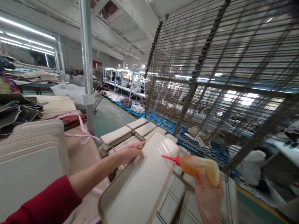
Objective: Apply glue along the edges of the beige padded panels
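Note:
My right hand (209, 196) is wrapped round a squeeze bottle (198, 166) of amber liquid, its red nozzle pointing left over a white panel. That long, round-cornered white panel (137, 180) slants up from the front, and its far end carries pale, shiny stripes. At the panel's left edge my left hand (132, 152) grips it, thumb on top and the other fingers partly hidden. Beneath and beyond lie more white panels (118, 134) on wire racks (171, 193).
A tall wire rack (193, 71) stands tilted at the right. To the left, a stack of white panels (35, 149) sits on a table (79, 155) with a pink ribbon (85, 133). A metal post (87, 62) rises behind it. Blue mesh (161, 119) lies beyond.

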Tool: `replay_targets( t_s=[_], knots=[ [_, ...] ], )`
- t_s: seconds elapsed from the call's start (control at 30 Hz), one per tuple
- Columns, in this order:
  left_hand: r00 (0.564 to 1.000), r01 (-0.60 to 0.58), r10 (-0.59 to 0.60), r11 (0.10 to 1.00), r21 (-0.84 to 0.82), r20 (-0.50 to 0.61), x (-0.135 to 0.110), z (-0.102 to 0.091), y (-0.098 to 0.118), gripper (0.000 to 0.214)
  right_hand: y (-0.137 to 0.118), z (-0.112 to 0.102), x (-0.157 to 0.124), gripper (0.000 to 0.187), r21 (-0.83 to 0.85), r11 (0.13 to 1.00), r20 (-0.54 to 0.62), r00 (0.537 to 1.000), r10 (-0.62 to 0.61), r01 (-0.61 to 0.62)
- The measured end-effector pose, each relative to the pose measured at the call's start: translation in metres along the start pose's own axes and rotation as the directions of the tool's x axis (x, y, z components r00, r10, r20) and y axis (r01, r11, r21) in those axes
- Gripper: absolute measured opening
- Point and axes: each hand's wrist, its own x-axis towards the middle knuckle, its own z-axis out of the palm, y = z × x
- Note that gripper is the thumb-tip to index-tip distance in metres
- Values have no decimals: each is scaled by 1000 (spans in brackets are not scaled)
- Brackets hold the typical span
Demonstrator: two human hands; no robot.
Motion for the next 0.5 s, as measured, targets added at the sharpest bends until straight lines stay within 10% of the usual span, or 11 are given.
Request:
replay_targets(
  t_s=[0.5],
  knots=[
    [985, 151, -149, 989, 7, -90, 73, 101, -34, 85, 3, -135, 29, 72, -32, 985, 23, 985, 170, -169]
  ],
)
